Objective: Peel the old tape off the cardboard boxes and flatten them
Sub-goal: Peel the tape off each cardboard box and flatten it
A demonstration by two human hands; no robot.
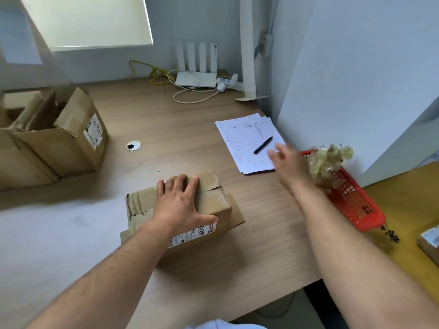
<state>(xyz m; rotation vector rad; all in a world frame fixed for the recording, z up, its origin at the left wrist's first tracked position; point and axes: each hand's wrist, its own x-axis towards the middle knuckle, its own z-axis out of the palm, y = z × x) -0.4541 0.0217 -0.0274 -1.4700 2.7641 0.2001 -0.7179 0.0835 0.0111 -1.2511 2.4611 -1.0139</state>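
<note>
Left hand (180, 203) is flat on top of the box (215, 198), fingers spread and reaching the far edge, thumb lying along the near right corner. It's pressing, not gripping, and I read that as pinning the box so it can't slide on the smooth desk (166, 129). The box sits near the middle of the desk, label (190, 233) facing the person, with cardboard flaps poking out flat underneath on its left and right. The top seam looks torn and bare, so the tape on that face seems to be gone.

Over to the right, the right hand (287, 162) is blurred above the near corner of the papers (247, 143), fingers loose and apart, holding nothing that I can see. Just beside it, a crumpled tape wad (330, 165) hangs over the far end of the red basket (351, 203). Whether it's touching the basket or in the air is too smeared to call. The basket at the desk's right edge looks like the scrap bin, handy for the free hand while the other keeps the box steady.

The pen (263, 145) lies on the papers, out of the way. Far left, two open boxes (71, 143) stand together, flaps up, not yet flattened. Plenty of the task is left.
</note>
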